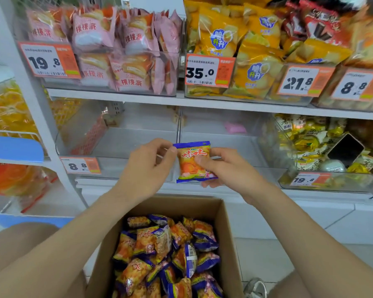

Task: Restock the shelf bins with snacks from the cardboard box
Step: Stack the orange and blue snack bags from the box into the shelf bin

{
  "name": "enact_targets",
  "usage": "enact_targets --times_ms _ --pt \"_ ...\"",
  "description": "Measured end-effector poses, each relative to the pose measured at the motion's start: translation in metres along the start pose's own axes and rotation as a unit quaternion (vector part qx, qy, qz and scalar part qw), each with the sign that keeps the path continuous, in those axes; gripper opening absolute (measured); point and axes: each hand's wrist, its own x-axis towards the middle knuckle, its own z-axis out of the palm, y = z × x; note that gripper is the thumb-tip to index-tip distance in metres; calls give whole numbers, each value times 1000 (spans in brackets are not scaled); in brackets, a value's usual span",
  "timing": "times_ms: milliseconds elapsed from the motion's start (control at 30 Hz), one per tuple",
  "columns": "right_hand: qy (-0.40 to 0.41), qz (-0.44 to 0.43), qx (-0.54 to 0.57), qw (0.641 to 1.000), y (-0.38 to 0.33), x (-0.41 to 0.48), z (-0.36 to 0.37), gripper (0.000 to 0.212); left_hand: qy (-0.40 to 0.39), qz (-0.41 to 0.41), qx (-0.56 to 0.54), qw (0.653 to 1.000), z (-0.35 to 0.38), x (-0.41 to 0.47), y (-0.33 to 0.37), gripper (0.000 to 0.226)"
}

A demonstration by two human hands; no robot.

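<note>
Shelf (202,102): two tiers of clear bins in view. Upper tier, left bin (108,91) is filled with pink packs (95,33); the bin beside it (246,99) is filled with yellow packs (220,37). Lower tier, right bin (332,187) holds yellow-and-white packs (306,145); the centre bin (220,145) holds one pink item (235,127) near its back wall; the left bin (116,145) carries an 8.8 price tag (80,165) on its front edge.

Cardboard box (228,233): open, on the floor below the shelf's front edge, heaped with orange-and-blue snack packs (159,254).

Hands: both are clamped on one snack pack (193,162), held upright above the box, level with the lower tier's front edge. The left hand (146,166) pinches its top left corner; the right hand (228,168) grips its right side, thumb on the front.
</note>
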Motion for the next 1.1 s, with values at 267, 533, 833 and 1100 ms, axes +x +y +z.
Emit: enact_targets --times_ms 267,533,833,1100 --pt "249 -73 -137 956 38 72 -23 32 -125 201 389 890 32 42 -33 46" --pt "169 10 -235 957 62 192 -22 35 -95 75 212 970 45 76 -41 77" --pt "224 45 -236 944 58 264 -20 57 -130 -77 63 987 47 99 -57 58" --pt "252 12 -217 943 60 289 -15 54 -117 -96 26 988 46 96 -63 61"
